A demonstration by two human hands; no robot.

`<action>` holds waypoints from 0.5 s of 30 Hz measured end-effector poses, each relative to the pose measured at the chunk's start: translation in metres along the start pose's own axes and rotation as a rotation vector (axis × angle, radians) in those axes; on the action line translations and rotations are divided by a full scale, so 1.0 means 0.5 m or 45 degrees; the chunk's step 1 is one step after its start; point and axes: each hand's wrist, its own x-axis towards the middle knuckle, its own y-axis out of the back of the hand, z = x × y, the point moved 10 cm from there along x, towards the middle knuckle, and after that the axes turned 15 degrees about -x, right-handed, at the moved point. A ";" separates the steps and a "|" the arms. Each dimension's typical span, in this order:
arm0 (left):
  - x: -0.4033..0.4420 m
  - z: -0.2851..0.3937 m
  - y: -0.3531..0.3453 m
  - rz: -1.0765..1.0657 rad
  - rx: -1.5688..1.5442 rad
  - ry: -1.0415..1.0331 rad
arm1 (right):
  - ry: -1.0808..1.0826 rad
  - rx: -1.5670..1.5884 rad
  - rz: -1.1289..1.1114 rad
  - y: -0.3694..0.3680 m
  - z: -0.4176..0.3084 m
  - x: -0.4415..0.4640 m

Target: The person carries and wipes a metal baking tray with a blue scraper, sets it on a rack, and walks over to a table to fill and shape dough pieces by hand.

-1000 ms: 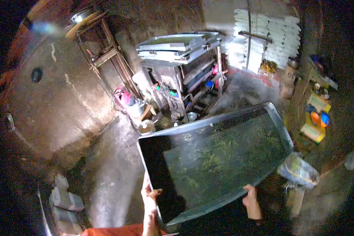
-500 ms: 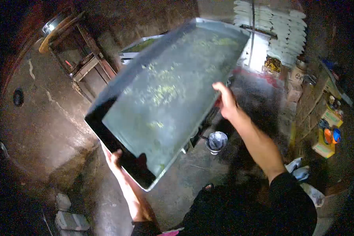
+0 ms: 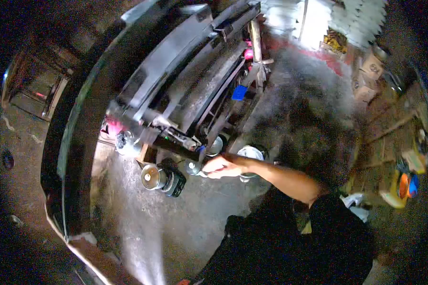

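Note:
The large shallow metal tray [image 3: 76, 114] stands steeply tilted at the left, its long edge running down toward the bottom of the view. My left hand does not show. My right hand [image 3: 223, 167], away from the tray, is over the floor near the middle with its fingers bent together. By its fingertips is a small round pale item [image 3: 192, 167]; whether the hand grips it is unclear. A metal pot [image 3: 153, 176] sits on a dark scale-like base to the left, and a white bucket [image 3: 250, 153] is just behind the hand.
A wooden rack [image 3: 257, 42] bearing metal trays [image 3: 169, 57] fills the upper middle. Stacked white sacks [image 3: 356, 23] stand at the upper right, with cardboard boxes [image 3: 368, 73] below. Plastic bags [image 3: 356, 206] lie at the right, near a yellow box [image 3: 392, 194].
The tray has swung from the middle to the far left and tipped steeply. My right hand has let go of its edge and moved down and left. My left hand has gone out of sight.

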 end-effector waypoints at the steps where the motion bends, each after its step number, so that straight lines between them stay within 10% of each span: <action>1: -0.019 -0.026 -0.010 0.061 0.075 -0.003 | -0.293 0.215 -0.013 0.020 0.159 -0.047; 3: -0.056 -0.055 -0.051 0.218 0.211 -0.019 | -0.765 0.794 0.360 0.090 0.482 -0.138; 7: -0.111 -0.109 -0.141 0.447 0.472 -0.042 | -0.669 1.747 0.723 0.198 0.922 -0.136; 8: -0.119 -0.123 -0.158 0.488 0.521 -0.042 | -1.081 0.943 1.062 0.296 1.021 -0.157; 11: -0.134 -0.165 -0.224 0.562 0.640 -0.063 | -0.725 1.055 1.538 0.428 1.247 -0.091; 12: -0.138 -0.178 -0.239 0.582 0.663 -0.064 | -1.036 0.387 1.883 0.471 1.323 -0.104; 15: -0.145 -0.213 -0.289 0.606 0.714 -0.059 | -0.965 0.520 1.804 0.505 1.406 -0.072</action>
